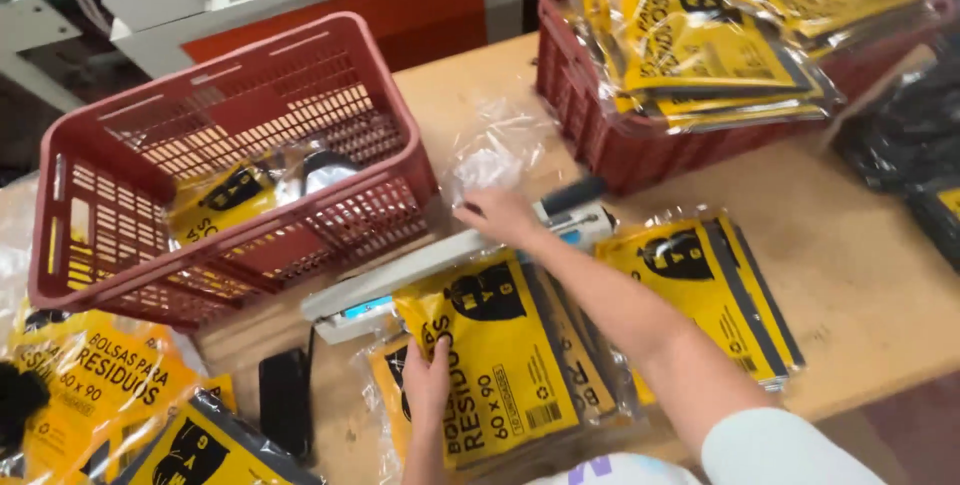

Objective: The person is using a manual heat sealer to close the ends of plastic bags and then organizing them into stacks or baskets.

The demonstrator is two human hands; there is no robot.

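While packets lie scattered over the wooden table [880, 275], a tilted red basket [230, 165] at the left edge holds one yellow packet [215, 203]. Toward the near edge, the left hand [428, 385] grasps the top packet [500, 355] of a yellow-and-black stack, thumb over its left edge. Just beyond the stack lies a white heat sealer [450, 260]; the right hand [500, 215] rests on its arm, fingers bent, though whether it grips cannot be told. Beside the forearm lies a second stack [710, 290]. At the far right corner, a dark red crate [640, 145] carries more packets.
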